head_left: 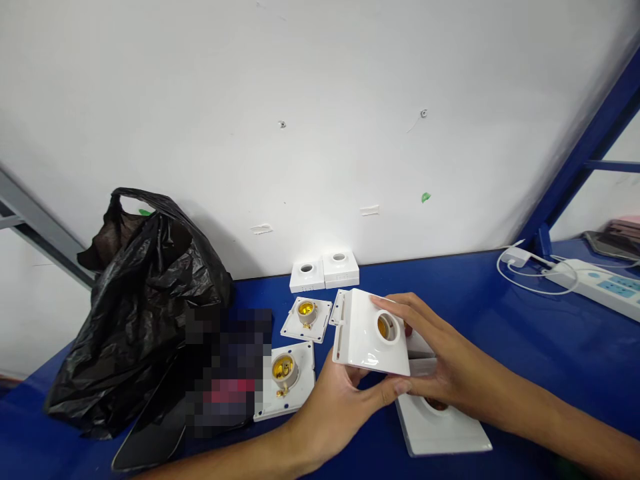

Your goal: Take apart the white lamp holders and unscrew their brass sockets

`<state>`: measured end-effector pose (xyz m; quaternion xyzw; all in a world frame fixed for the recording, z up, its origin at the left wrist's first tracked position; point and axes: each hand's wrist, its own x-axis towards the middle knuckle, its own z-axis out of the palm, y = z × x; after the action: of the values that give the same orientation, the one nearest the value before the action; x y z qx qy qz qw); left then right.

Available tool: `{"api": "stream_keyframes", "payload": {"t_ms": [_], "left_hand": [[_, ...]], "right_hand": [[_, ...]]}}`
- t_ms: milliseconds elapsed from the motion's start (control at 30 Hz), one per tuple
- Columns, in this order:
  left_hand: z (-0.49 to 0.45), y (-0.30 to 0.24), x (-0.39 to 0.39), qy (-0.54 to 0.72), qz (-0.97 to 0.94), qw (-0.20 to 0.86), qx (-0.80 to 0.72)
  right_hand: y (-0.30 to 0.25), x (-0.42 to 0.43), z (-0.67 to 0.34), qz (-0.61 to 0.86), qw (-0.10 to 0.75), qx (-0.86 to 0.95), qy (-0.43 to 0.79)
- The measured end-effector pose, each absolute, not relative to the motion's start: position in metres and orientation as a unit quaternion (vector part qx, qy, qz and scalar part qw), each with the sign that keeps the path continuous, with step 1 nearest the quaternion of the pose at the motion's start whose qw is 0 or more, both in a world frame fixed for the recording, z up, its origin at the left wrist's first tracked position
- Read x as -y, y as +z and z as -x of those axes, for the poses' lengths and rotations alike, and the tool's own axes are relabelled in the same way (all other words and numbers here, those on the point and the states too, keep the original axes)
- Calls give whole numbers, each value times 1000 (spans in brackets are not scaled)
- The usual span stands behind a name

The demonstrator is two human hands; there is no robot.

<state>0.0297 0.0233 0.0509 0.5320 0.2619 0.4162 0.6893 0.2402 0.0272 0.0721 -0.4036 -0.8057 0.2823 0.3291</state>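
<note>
Both my hands hold one white square lamp-socket housing [363,332] a little above the blue table [525,347]; a brass-lined round hole shows in its face. My left hand [340,400] grips it from below with the thumb along its lower edge. My right hand [440,360] clasps its right side, fingers curled over the top by the hole. Under my right hand lies a white cover plate [443,430] flat on the table. Left of the held part lie two open socket bases [306,319] [286,380] with brass contacts.
Two assembled white socket housings [325,270] stand by the white wall. A black plastic bag [145,300] slumps at the left, with a blurred patch and a dark flat object [150,433] in front. A white power strip [595,280] with cable lies at the right.
</note>
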Motion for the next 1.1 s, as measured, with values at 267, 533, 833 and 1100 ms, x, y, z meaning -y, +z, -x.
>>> {"api": "stream_keyframes", "payload": {"t_ms": [267,533,833,1100], "left_hand": [[-26,53,-20,411,-571,653,-282],[-26,59,-18,400,-534,691,-277],[-24,57,-22,391,-518,709,-275],[-24,53,-21,431,-541,638,-338]], "right_hand": [[71,-27,-238,373,363,820,239],[73,-31,-242,383,362,804,275],[79,-25,-239,360,305,812,343],[74,-28,-242,388,335,827,231]]}}
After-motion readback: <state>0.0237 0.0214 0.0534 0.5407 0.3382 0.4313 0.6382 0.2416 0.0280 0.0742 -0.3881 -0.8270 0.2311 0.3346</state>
